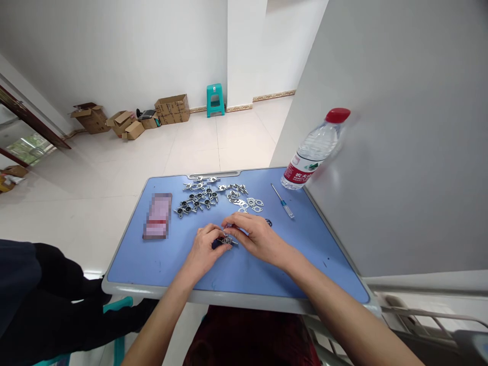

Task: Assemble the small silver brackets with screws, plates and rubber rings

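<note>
A small metal part (227, 240) is clamped by the fingers of the left hand (204, 249) over the surface (259, 277). Beside it, the right hand (256, 234) is poised; whether its fingers are closed cannot be told. Close handwork seems underway; a steady hold is called for.

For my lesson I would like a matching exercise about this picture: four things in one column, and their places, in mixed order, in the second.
Things:
1. small silvery metal part
2. clear plastic bottle with red cap
3. slim screwdriver with blue-and-clear handle
4. rectangular phone with pinkish screen

Places:
A. near the left edge of the blue tabletop
B. lying just right of the thin silvery plates with holes
C. in the bare left hand, the right hand close by
D. at the tabletop's far right corner

Pairs: 1-C, 2-D, 3-B, 4-A
</note>
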Tool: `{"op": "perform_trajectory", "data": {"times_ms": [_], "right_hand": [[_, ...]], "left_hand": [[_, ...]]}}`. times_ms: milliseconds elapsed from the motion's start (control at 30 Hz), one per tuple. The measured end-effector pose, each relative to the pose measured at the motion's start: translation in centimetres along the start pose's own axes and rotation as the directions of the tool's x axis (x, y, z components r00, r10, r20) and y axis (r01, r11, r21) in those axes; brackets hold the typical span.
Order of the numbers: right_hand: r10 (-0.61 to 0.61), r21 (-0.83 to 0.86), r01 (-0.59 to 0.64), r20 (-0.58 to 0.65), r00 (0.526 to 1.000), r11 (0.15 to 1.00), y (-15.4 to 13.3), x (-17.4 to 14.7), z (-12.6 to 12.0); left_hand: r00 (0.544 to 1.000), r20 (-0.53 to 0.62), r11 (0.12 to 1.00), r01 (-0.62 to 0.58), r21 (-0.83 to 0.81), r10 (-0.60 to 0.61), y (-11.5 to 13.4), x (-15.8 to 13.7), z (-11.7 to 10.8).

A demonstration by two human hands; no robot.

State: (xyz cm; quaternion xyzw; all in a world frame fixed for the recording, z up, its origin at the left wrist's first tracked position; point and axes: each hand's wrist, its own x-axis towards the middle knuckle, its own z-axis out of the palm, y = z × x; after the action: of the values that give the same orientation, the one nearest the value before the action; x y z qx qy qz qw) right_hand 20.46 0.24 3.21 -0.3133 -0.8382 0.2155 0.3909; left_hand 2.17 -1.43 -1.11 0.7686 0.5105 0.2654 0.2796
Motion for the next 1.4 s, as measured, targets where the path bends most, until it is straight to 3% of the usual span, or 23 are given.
{"op": "perform_trajectory", "data": {"times_ms": [333, 533, 800, 933, 1100, 1267, 1400], "right_hand": [[-0.12, -0.176, 0.101, -0.101, 0.988, 0.979, 0.7, -0.2, 2.3], [-0.156, -0.052, 0.152, -0.078, 0.985, 0.987, 0.6, -0.1, 1.8], [-0.077, -0.173, 0.037, -0.227, 0.971, 0.984, 0.6, -0.1, 3.0], [-0.077, -0.15, 0.05, -0.178, 0.981, 0.987, 0.8, -0.2, 2.6], [-0.077, -0.002, 0.078, -0.101, 0.992, 0.997, 0.2, -0.1, 1.9], [-0.046, 0.017, 0.05, -0.168, 0.985, 0.999, -0.1, 0.1, 2.7], [0.068, -0.011, -0.072, -0.207, 0.976, 0.997, 0.3, 0.1, 3.4]], "left_hand": [[0.999, -0.02, 0.999, -0.05, -0.009, 0.05, -0.6, 0.1, 0.4], [0.996, -0.029, 0.997, -0.083, 0.003, 0.083, -0.9, 0.1, 0.7], [0.997, -0.016, 0.996, -0.077, 0.048, 0.078, -0.6, 0.1, 0.6], [0.998, -0.016, 0.996, -0.062, 0.065, 0.063, -0.5, 0.1, 0.5], [0.998, -0.026, 0.997, -0.054, 0.049, 0.055, -0.4, 0.0, 0.5], [0.996, -0.051, 0.996, -0.068, 0.059, 0.071, -0.6, -0.1, 0.7], [0.996, -0.037, 0.996, -0.076, 0.048, 0.078, -0.5, 0.0, 0.7]]}}
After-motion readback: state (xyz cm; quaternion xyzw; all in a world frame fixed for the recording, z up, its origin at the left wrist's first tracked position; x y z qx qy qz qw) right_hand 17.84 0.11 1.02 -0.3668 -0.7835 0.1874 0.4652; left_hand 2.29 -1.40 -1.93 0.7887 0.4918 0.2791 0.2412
